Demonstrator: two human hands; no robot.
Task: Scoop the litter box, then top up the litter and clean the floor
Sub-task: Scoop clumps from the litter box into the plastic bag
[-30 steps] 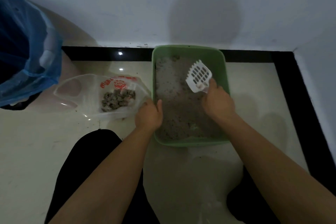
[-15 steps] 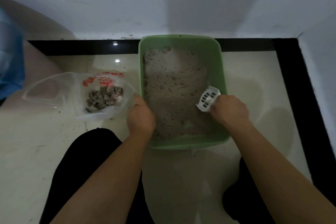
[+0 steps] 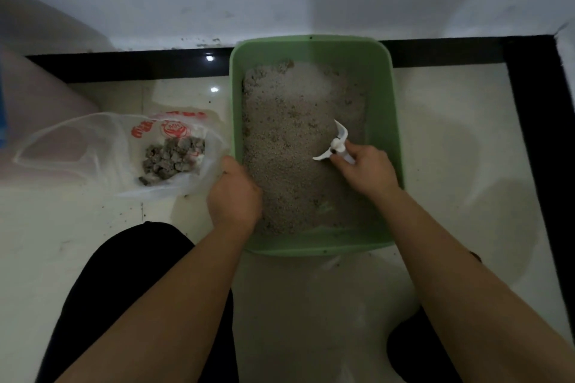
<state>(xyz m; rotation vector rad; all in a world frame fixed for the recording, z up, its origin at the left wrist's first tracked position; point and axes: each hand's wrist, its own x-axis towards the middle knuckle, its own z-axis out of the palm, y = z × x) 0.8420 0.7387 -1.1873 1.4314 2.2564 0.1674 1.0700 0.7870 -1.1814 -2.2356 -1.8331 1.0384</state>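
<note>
A green litter box (image 3: 384, 121) stands on the pale floor against the wall, filled with grey-beige litter (image 3: 289, 146). My right hand (image 3: 368, 169) grips the handle of a white slotted scoop (image 3: 334, 143), whose head is dug edge-down into the litter at the box's right side. My left hand (image 3: 235, 196) holds the box's left rim near its front corner, beside the mouth of a clear plastic bag (image 3: 93, 146) with red print. Inside the bag lies a pile of grey clumps (image 3: 172, 157).
A black skirting strip (image 3: 130, 67) runs along the wall behind the box and down the right side. Dark specks of litter dot the floor (image 3: 124, 211) near the bag. My dark-clothed knees sit at the bottom left and bottom right. A blue edge shows at far left.
The scoop came down from above the litter and its head now digs into the litter near the right side. My left hand stayed at the box's left rim. The view shifted right.
</note>
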